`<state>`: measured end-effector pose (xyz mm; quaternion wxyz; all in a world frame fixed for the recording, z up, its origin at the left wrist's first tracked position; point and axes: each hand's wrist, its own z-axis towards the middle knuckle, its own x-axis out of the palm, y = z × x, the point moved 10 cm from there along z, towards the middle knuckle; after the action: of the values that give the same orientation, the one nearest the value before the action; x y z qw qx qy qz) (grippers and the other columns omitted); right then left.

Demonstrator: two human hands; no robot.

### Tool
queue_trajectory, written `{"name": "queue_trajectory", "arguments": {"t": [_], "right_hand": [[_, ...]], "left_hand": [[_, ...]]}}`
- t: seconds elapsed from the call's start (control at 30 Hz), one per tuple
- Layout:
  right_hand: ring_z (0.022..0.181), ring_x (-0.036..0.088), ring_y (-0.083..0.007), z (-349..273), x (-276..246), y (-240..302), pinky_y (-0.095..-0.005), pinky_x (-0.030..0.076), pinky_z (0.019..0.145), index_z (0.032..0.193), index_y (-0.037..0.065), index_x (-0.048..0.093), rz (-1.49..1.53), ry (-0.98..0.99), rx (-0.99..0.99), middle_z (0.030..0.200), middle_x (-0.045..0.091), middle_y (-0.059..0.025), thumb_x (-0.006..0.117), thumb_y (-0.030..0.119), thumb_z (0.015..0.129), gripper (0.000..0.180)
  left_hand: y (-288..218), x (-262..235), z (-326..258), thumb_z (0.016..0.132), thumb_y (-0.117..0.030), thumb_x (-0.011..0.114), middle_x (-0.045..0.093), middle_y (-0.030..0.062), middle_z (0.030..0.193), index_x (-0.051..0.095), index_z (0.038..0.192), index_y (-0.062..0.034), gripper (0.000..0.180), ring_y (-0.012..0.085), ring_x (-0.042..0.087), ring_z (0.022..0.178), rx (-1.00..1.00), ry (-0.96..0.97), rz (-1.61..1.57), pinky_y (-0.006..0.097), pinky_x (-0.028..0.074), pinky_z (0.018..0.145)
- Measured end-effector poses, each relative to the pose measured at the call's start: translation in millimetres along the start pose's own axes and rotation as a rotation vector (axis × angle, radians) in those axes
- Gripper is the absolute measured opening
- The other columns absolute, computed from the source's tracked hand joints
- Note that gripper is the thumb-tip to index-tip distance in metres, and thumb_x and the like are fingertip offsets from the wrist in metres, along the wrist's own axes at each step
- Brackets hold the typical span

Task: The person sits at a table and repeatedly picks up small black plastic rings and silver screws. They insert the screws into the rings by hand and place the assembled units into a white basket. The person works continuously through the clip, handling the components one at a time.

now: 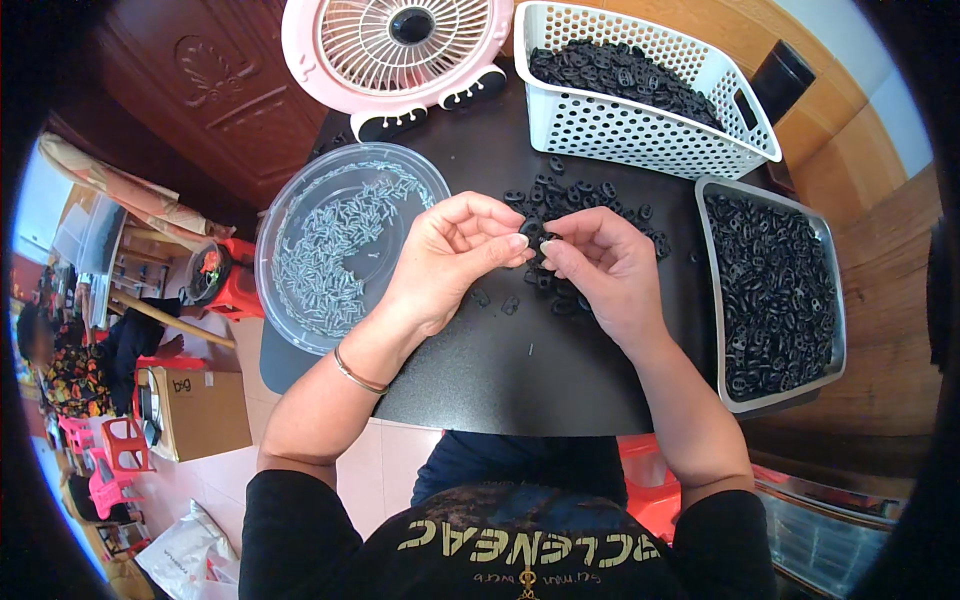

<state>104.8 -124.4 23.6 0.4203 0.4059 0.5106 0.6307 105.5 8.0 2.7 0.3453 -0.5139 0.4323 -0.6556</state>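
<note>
Above the middle of the dark table, my left hand (455,255) and my right hand (606,265) meet fingertip to fingertip. Each pinches thumb against forefinger on a small black plastic piece (533,230), which looks oval with holes; the fingers partly cover it. Whether it is one part or two joined parts, I cannot tell. Just behind and below the fingers lies a loose heap of similar black pieces (575,195). To the left of my left hand stands a round clear tub (268,235) with many tiny silver metal parts (325,250), pin- or spring-like.
A white perforated basket (640,150) full of black pieces stands at the back right. A metal tray (840,345) heaped with black oval pieces is at the right edge. Behind the tub stands a pink fan (350,90). A person (85,370) sits far left.
</note>
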Motion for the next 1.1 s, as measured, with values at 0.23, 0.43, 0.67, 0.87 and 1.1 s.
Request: {"name": "queue_trajectory", "arguments": {"t": [0.23,0.43,0.67,0.87,1.1], "right_hand": [[0.071,0.059,-0.0082,0,0,-2,-0.0205,0.048,0.065,0.092,0.0,0.056,0.011,0.016,0.015,0.082,0.062,-0.0059,0.063,0.003,0.079,0.015],[0.069,0.06,-0.0094,1,1,-1,-0.021,0.049,0.063,0.091,0.001,0.054,0.029,0.022,0.022,0.081,0.062,-0.0071,0.063,0.004,0.079,0.015],[0.068,0.059,-0.009,0,-1,-2,-0.0206,0.048,0.061,0.09,0.001,0.054,0.034,0.019,0.018,0.079,0.061,-0.0062,0.064,0.004,0.078,0.016],[0.066,0.058,-0.008,0,-1,-7,-0.02,0.048,0.06,0.086,0.002,0.054,0.046,0.02,0.054,0.076,0.061,-0.0053,0.065,0.005,0.078,0.014],[0.064,0.057,-0.0071,0,1,-8,-0.0198,0.047,0.058,0.086,0.002,0.055,0.084,0.04,0.056,0.075,0.061,-0.0049,0.065,0.005,0.078,0.013]], "left_hand": [[-5,9,-1,0.079,0.0,0.062,0.062,0.0062,0.08,0.056,0.093,-0.0016,0.015,0.0107,0.06,0.072,-0.014,0.01,0.013,0.022,0.05,0.068],[1,5,-1,0.079,0.001,0.062,0.062,0.0061,0.079,0.057,0.091,-0.0016,0.014,0.0104,0.06,0.071,-0.023,-0.003,0.015,0.022,0.05,0.067],[1,7,0,0.078,0.001,0.062,0.062,0.006,0.078,0.058,0.091,-0.0016,0.014,0.01,0.059,0.07,-0.019,0.014,0.035,0.021,0.049,0.066],[2,3,-1,0.077,0.001,0.063,0.062,0.006,0.078,0.06,0.087,-0.0018,0.011,0.0106,0.06,0.069,-0.011,-0.002,0.05,0.021,0.05,0.065],[5,5,-3,0.076,0.002,0.064,0.062,0.0063,0.078,0.06,0.086,-0.0021,0.011,0.0123,0.061,0.07,-0.055,-0.002,0.058,0.022,0.05,0.065]]}}
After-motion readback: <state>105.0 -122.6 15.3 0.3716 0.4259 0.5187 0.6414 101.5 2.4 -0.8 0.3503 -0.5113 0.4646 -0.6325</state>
